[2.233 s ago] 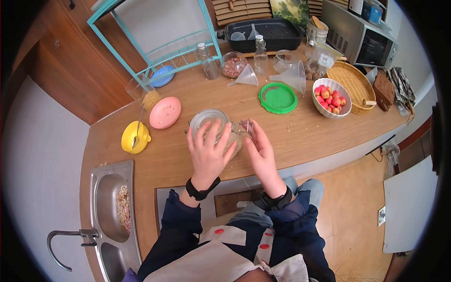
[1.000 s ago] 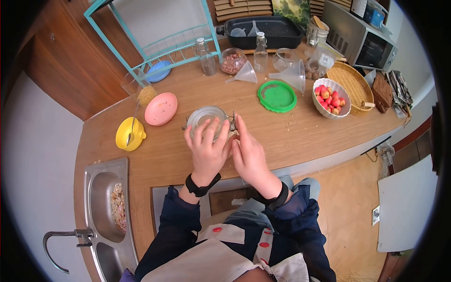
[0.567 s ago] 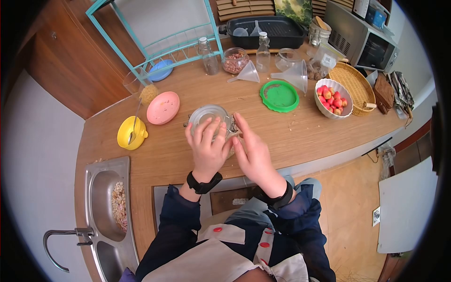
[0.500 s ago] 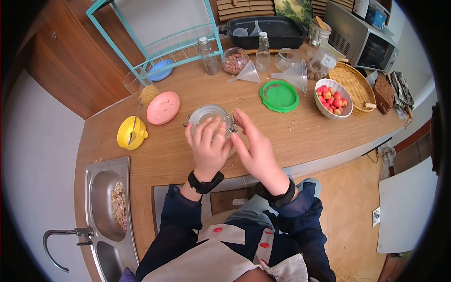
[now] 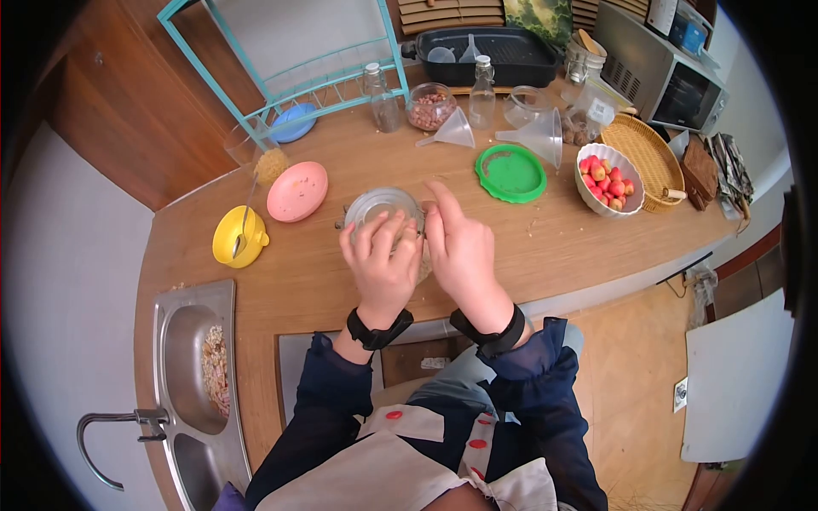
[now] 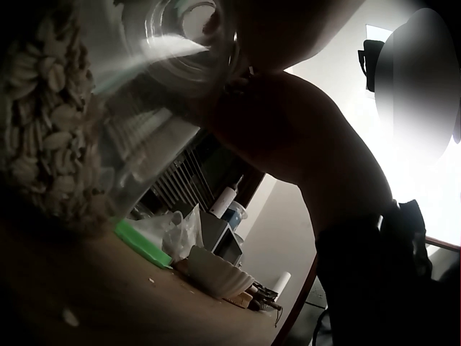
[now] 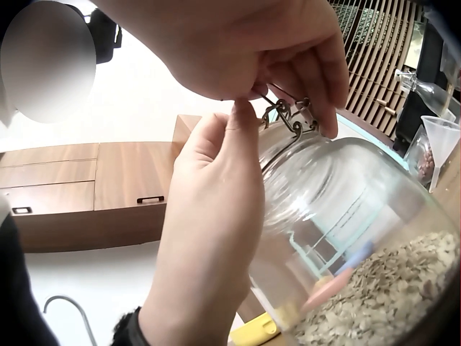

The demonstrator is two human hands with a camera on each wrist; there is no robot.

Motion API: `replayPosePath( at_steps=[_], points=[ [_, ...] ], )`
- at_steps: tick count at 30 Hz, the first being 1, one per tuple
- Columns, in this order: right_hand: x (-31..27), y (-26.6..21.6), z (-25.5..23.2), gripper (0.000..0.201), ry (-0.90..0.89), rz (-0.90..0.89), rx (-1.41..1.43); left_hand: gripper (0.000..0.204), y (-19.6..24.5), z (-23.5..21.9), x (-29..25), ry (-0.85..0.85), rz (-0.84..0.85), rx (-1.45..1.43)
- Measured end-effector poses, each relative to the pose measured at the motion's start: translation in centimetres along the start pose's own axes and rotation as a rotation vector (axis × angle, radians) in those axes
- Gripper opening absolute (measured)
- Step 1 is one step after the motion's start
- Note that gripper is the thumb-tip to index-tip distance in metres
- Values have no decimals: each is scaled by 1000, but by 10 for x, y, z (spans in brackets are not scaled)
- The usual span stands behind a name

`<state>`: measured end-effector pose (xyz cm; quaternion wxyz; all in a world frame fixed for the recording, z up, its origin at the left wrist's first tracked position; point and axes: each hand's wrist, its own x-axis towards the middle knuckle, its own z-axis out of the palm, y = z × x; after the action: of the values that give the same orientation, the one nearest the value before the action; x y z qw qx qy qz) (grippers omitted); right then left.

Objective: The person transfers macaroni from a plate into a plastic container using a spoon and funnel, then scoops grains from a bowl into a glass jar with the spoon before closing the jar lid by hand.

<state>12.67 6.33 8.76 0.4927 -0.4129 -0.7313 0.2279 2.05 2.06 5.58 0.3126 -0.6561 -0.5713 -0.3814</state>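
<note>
A clear glass clip-top jar [image 7: 353,180] stands on the counter, partly filled with pale flakes [image 7: 382,295] that look like oats. Over its round glass lid [image 5: 375,201] my left hand [image 5: 383,268] rests with fingers spread, covering the near part. On the jar's right side my right hand [image 5: 464,255] is at the metal wire clasp [image 7: 294,121]. Thumb and fingers pinch the wire there in the right wrist view, while the head view mostly hides the clasp behind the hand.
Left of the jar are a pink bowl [image 5: 297,192] and a yellow cup [image 5: 228,247] with a spoon. A green lid [image 5: 511,174], clear funnels [image 5: 537,136], glass bottles [image 5: 482,102] and a bowl of red fruit [image 5: 590,201] stand behind and right. A sink [image 5: 194,298] lies front left.
My right hand has shifted and turned at the clasp, its index finger now pointing away from me. The wire, standing out to the right at first, is drawn in against the jar. Left hand stays on the lid.
</note>
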Motion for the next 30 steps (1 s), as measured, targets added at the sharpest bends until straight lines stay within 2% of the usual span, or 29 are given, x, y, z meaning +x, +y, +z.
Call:
replayPosePath(
  at_steps=[2,4,5,7,8,10,11,13,17,19,23,26,30],
  points=[
    [-2,5,4,22,17,-8,34,17,0,1,0,-2,6,10],
    [-6,13,11,25,20,58,252,13,-1,2,-2,2,2,36],
    [-7,14,11,25,17,57,253,13,-1,1,-2,2,-1,39],
    [-10,16,11,28,-23,185,498,16,0,0,-1,-18,24,14],
    [-16,19,12,28,-23,184,498,16,0,0,-1,-18,24,15],
    [-23,29,16,29,15,518,1011,16,-1,2,-1,-33,48,83],
    [-16,28,14,29,12,507,1006,16,-2,5,2,-20,45,83],
    [-19,24,14,31,-29,330,782,16,-4,3,-3,-31,43,64],
    [-20,35,17,31,-21,233,741,18,-4,3,-1,-40,41,64],
    [-24,32,18,30,21,271,842,22,-3,2,-2,-46,28,70],
    [-23,30,16,30,10,276,820,27,-2,0,-1,-79,41,140],
    [-24,36,14,31,-29,313,809,29,0,1,-1,-76,11,93],
    [-26,45,14,32,-99,394,947,28,0,2,-1,-62,19,120]
  ],
)
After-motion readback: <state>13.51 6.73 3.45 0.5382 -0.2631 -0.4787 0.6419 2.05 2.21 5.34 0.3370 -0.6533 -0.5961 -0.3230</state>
